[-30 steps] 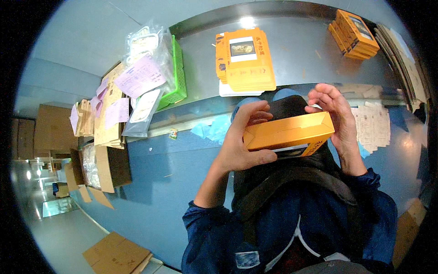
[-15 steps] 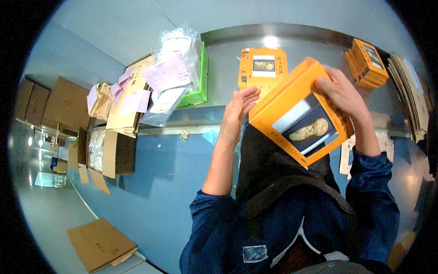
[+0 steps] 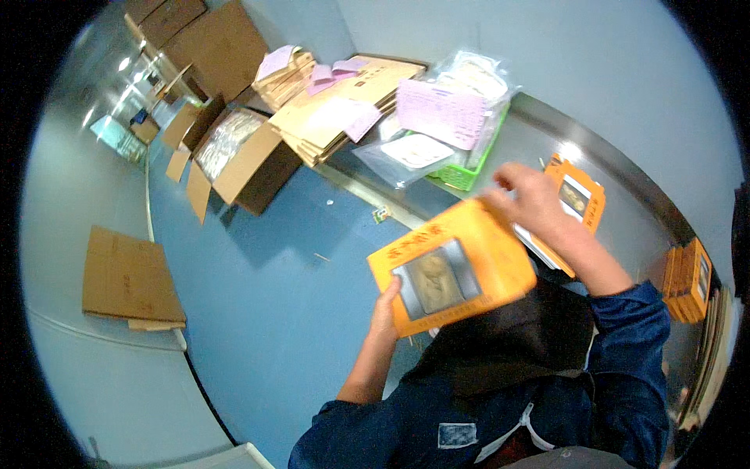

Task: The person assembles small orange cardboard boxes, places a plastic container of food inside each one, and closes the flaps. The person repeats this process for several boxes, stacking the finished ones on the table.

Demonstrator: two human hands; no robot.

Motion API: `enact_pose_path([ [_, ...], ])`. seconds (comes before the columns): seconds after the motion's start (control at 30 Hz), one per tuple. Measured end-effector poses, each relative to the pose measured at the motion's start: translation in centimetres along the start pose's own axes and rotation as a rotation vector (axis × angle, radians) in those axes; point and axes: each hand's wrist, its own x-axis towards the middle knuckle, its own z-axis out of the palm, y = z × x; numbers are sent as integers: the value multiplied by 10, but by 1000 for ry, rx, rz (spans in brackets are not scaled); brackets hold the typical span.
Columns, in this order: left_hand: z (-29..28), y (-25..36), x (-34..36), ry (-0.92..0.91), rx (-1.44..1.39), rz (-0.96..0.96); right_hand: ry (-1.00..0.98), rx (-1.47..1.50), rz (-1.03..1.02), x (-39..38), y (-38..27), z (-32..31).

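Observation:
An orange carton (image 3: 453, 270) with a picture-like window in its front is held tilted before my body. My left hand (image 3: 381, 319) grips its lower left edge, thumb on the front; the other fingers are hidden behind. At the upper right corner, my right hand (image 3: 535, 205) has its fingers curled against the carton's edge, slightly blurred. Just beyond my right wrist, more orange cartons (image 3: 582, 191) lie on the metal worktable (image 3: 625, 207), partly hidden by the forearm.
A green basket (image 3: 469, 176) with bagged white trays and a pink paper slip stands beyond the carton. Flat brown cardboard (image 3: 324, 117) lies left of it. An open brown box (image 3: 262, 172) sits on the floor. Orange cartons (image 3: 687, 281) are stacked at right.
The view has turned to the right. The orange carton has been swung leftward and turned; my left hand, earlier open beside it, now grips it. My right hand has shifted to its upper corner.

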Motion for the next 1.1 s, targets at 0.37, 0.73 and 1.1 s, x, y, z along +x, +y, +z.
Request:
enact_pose_path([
  [0.37,-77,24,25,246,-311,371,-197,1910,1108,74,-62,216],
  [0.73,-73,36,56,157,-304,437,81,559,530,8,-6,86],
  [1.1,-15,-12,53,-187,-166,58,600,700,479,-161,127,-166],
])
